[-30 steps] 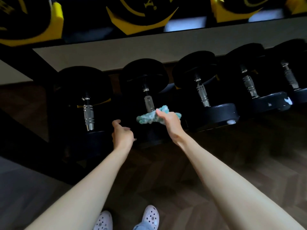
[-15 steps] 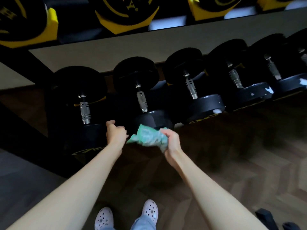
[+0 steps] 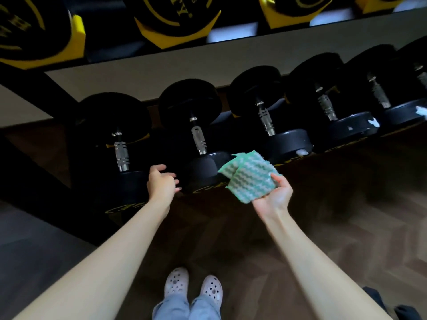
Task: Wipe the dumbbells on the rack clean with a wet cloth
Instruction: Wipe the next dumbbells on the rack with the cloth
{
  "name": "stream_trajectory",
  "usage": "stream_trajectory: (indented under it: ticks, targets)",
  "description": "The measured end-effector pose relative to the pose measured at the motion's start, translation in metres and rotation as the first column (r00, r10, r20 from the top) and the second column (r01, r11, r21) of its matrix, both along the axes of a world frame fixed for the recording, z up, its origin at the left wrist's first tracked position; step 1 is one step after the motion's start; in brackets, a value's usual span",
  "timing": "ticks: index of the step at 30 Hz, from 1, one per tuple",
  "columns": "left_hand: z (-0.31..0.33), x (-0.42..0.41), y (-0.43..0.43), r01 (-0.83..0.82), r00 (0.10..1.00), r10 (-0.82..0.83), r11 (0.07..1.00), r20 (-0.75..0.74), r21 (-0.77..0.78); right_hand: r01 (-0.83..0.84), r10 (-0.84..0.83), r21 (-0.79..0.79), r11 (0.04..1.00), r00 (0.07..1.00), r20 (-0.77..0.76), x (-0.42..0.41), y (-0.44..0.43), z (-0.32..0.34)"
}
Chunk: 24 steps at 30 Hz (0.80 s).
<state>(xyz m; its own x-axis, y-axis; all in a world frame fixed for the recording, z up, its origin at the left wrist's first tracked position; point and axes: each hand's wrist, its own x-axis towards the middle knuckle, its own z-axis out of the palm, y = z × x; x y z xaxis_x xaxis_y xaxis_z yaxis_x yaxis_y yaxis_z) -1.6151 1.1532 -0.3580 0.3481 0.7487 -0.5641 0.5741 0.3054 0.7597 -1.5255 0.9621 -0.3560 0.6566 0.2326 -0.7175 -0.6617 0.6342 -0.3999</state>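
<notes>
Several black dumbbells with chrome handles lie side by side on the low rack (image 3: 346, 144). My right hand (image 3: 273, 196) is turned palm up and holds a folded green-and-white cloth (image 3: 248, 176) just in front of the second dumbbell (image 3: 198, 139) from the left. My left hand (image 3: 161, 183) hovers with loosely curled fingers between the near heads of the first dumbbell (image 3: 120, 153) and the second one, holding nothing. White smears mark the near heads of the dumbbells further right (image 3: 302, 151).
An upper shelf carries black and yellow dumbbells (image 3: 175, 21). A dark slanted rack post (image 3: 34, 181) runs at the left. Wood floor lies below, with my two pale clogs (image 3: 194, 287) near the bottom and a dark object (image 3: 402, 310) at the lower right corner.
My right hand has turned palm up and moved right, and the cloth now lies unfolded flat on it instead of bunched. My left hand let go of the cloth's edge and stays near the first dumbbell.
</notes>
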Motion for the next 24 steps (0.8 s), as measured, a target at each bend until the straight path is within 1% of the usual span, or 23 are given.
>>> stream_trajectory:
  ticks: [2, 4, 5, 7, 9, 11, 13, 16, 18, 19, 21, 22, 23, 24]
  targets:
    - [-0.004, -0.003, 0.009, 0.006, 1.000, -0.006, 1.000, -0.030, 0.002, 0.031, -0.031, -0.027, 0.999, 0.999, 0.020, 0.004, 0.010, 0.000]
    - [-0.009, -0.004, 0.016, 0.081, 0.992, -0.086, 0.995, -0.093, -0.056, -0.004, 0.006, -0.070, 0.998, 0.999, 0.034, 0.004, 0.028, 0.003]
    - [-0.010, -0.004, 0.017, 0.120, 0.985, -0.132, 0.987, -0.111, -0.107, -0.044, 0.050, -0.104, 0.994, 0.998, 0.050, 0.002, 0.037, 0.005]
    - [-0.009, -0.003, 0.016, 0.161, 0.978, -0.185, 0.963, -0.094, -0.215, -0.135, 0.150, -0.171, 0.976, 0.985, 0.083, -0.002, 0.059, 0.007]
    - [-0.007, -0.002, 0.017, 0.146, 0.984, -0.169, 0.944, -0.053, -0.295, -0.260, 0.287, -0.231, 0.938, 0.954, 0.089, -0.010, 0.082, 0.008]
    - [-0.007, -0.002, 0.020, 0.112, 0.990, -0.134, 0.933, -0.041, -0.343, -0.390, 0.406, -0.244, 0.888, 0.913, 0.019, -0.024, 0.104, 0.007]
    - [-0.005, -0.007, 0.027, 0.082, 0.994, -0.100, 0.923, -0.031, -0.376, -0.465, 0.459, -0.149, 0.873, 0.885, -0.074, -0.041, 0.120, 0.005]
    - [0.012, -0.015, 0.044, 0.048, 0.999, -0.043, 0.932, 0.024, -0.359, -0.434, 0.437, 0.055, 0.899, 0.890, -0.128, -0.052, 0.122, 0.008]
    - [0.026, -0.018, 0.053, 0.056, 0.995, -0.021, 0.933, 0.100, -0.356, -0.396, 0.413, 0.151, 0.906, 0.904, -0.112, -0.046, 0.112, 0.017]
    - [0.034, -0.018, 0.055, 0.097, 0.987, -0.037, 0.914, 0.158, -0.394, -0.381, 0.402, 0.191, 0.905, 0.911, -0.090, -0.041, 0.106, 0.024]
    - [0.051, -0.014, 0.051, 0.259, 0.951, -0.125, 0.824, 0.284, -0.504, -0.383, 0.401, 0.240, 0.892, 0.915, -0.032, -0.028, 0.097, 0.043]
    - [0.058, -0.009, 0.047, 0.337, 0.927, -0.177, 0.781, 0.331, -0.525, -0.401, 0.412, 0.236, 0.885, 0.911, 0.002, -0.023, 0.095, 0.050]
    - [0.063, -0.003, 0.041, 0.398, 0.905, -0.235, 0.762, 0.355, -0.510, -0.424, 0.426, 0.217, 0.879, 0.904, 0.038, -0.018, 0.092, 0.058]
    - [0.069, 0.003, 0.036, 0.441, 0.887, -0.290, 0.763, 0.360, -0.472, -0.437, 0.433, 0.192, 0.879, 0.899, 0.064, -0.013, 0.090, 0.063]
